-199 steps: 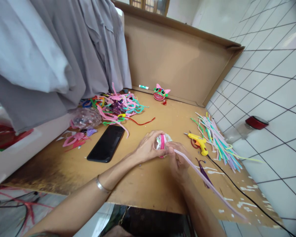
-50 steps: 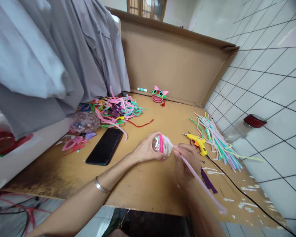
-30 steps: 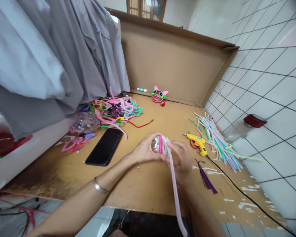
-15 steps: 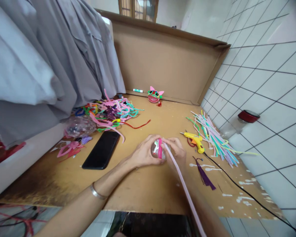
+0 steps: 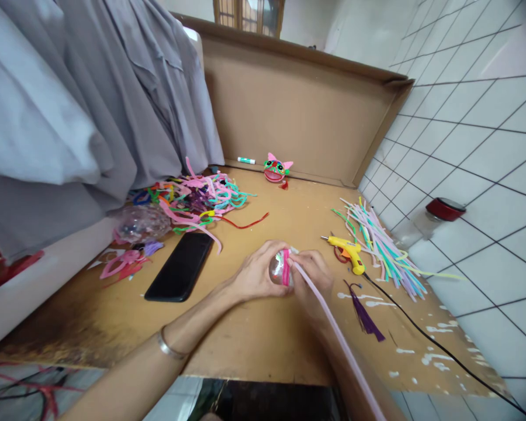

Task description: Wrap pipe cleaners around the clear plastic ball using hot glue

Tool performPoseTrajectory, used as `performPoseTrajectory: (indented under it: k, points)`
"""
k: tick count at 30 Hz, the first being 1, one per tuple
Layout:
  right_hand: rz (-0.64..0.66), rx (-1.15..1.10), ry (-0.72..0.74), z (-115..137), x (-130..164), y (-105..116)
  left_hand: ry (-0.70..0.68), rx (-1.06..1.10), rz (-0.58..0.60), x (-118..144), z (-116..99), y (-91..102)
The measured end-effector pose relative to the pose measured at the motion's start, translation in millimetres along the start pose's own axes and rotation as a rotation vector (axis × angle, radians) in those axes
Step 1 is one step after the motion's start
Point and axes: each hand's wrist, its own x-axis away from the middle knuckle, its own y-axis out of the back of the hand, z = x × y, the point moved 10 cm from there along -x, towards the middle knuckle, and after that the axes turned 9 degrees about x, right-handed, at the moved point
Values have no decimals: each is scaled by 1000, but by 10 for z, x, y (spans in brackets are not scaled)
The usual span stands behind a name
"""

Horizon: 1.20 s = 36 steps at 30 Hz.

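My left hand [image 5: 258,272] is wrapped round the left side of a clear plastic ball [image 5: 277,269], which has a bright pink band [image 5: 286,268] running round its middle. At the ball's right side, my right hand [image 5: 313,278] pinches the end of a pale pink pipe cleaner [image 5: 333,321] against the band. The rest of that pipe cleaner trails down over my right forearm towards the bottom edge. My right fingertips partly hide where it meets the ball.
A yellow glue gun [image 5: 349,251] with a black cord lies to the right, beside pastel pipe cleaners [image 5: 386,245] and a purple tassel [image 5: 366,316]. Left are a black phone [image 5: 179,266] and a tangled pipe-cleaner heap [image 5: 201,196]. A pink animal-face ornament [image 5: 276,168] sits behind.
My right hand has turned slightly and stays at the ball, with the pipe cleaner's trailing length swung a little to the right. The left hand keeps its hold.
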Motion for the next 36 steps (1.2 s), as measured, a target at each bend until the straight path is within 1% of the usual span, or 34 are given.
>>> performPoseTrajectory:
  k: [3,7,10,12,17,21,25,31,36]
  points:
    - [9,7,51,33,-2,-9,21,10,-14,3,12,15]
    - [11,23,132,109,7,-19,94,32,-47,14,67,49]
    - [-37,47,156,152,31,4,83,35,-44,13,64,49]
    - [-40,68,156,163,52,-4,50,26,-30,7,46,38]
    - [34,53,130,146,92,-65,-13,10,-25,-5,-6,58]
    - [69,22,96,135,80,-82,-14,-14,-3,-18,-38,67]
    - [58,-18,74,134,45,-60,-1,-26,0,-21,-44,74]
    - [-7,-38,69,115,21,-14,8,-4,-4,-6,0,62]
    - [2,-25,59,89,20,-32,-20,8,-1,8,34,46]
